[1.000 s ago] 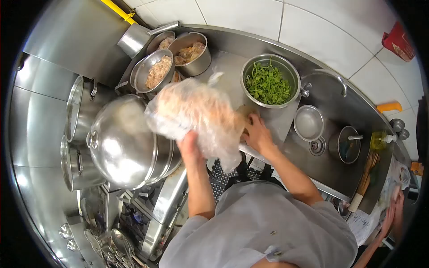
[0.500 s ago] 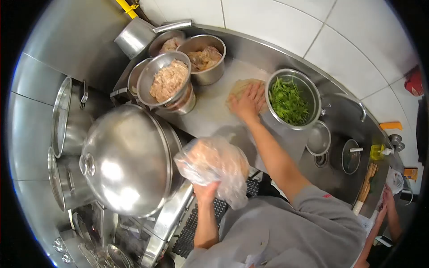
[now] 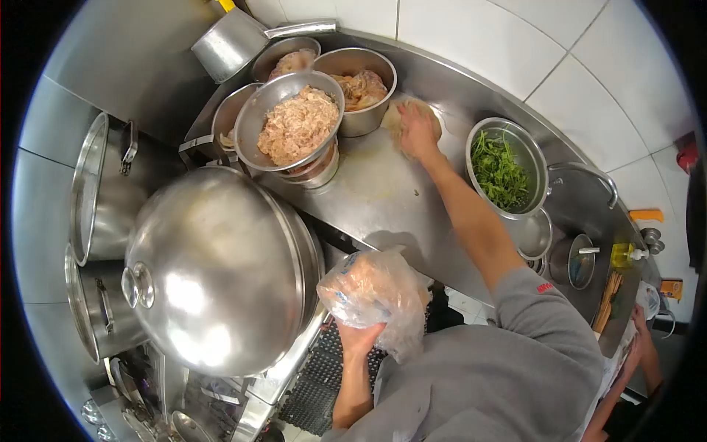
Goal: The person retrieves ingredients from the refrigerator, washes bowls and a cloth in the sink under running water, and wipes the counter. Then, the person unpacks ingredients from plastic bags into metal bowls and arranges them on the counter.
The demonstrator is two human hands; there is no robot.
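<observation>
My left hand [image 3: 359,339] grips a clear plastic bag [image 3: 379,295] of pale, pinkish food from below, beside the counter's front edge. Far back on the steel counter [image 3: 368,184], my right hand [image 3: 418,136] presses on a beige cloth [image 3: 396,121], its fingers partly blurred. Left of the cloth is a steel pot [image 3: 361,118] with food in it. A steel bowl of minced meat [image 3: 298,125] rests on top of another container. To the right of my right arm stands a bowl of green leaves [image 3: 501,169].
A large domed lid [image 3: 213,272] covers a vessel at the left, with tall pots [image 3: 110,199] beyond it. At the right are a sink [image 3: 560,258], a faucet [image 3: 589,173] and a yellow bottle [image 3: 622,254]. Another person's hands [image 3: 642,339] show at the lower right.
My right hand has reached away from me to the back of the counter, and the cloth with it. The bag in my left hand is lower. The camera view has shifted.
</observation>
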